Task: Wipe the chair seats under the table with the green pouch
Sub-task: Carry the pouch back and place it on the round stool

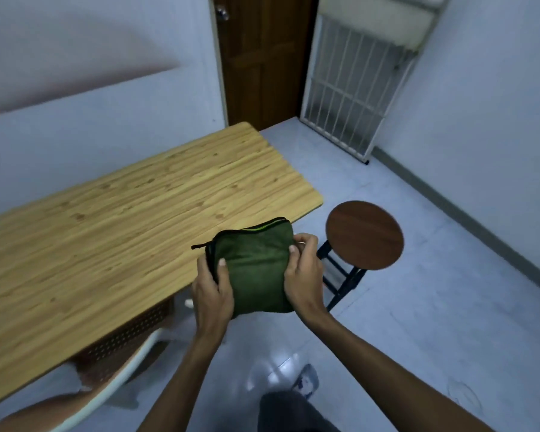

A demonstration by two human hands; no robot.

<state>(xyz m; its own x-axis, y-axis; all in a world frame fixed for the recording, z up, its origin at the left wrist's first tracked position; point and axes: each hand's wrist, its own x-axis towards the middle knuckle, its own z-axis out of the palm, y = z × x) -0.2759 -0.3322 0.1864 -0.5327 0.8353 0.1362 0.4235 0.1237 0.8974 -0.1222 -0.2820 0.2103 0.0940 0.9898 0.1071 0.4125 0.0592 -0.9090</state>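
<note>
Both hands — left hand point(211, 288), right hand point(304, 272) — grip the green pouch point(256, 269) at frame centre, off the counter point(106, 229) edge. Wiping not begun; next, probably lower it onto the round stool seat point(364, 234) at right.

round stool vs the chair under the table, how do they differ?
The stool has a round, dark brown, solid seat; the chair has a perforated brown seat with a pale frame. The stool stands in the open past the table corner on black legs; the chair is tucked partly under the tabletop, mostly hidden. Both sit on the tiled floor, and neither is touched by the pouch.
</note>
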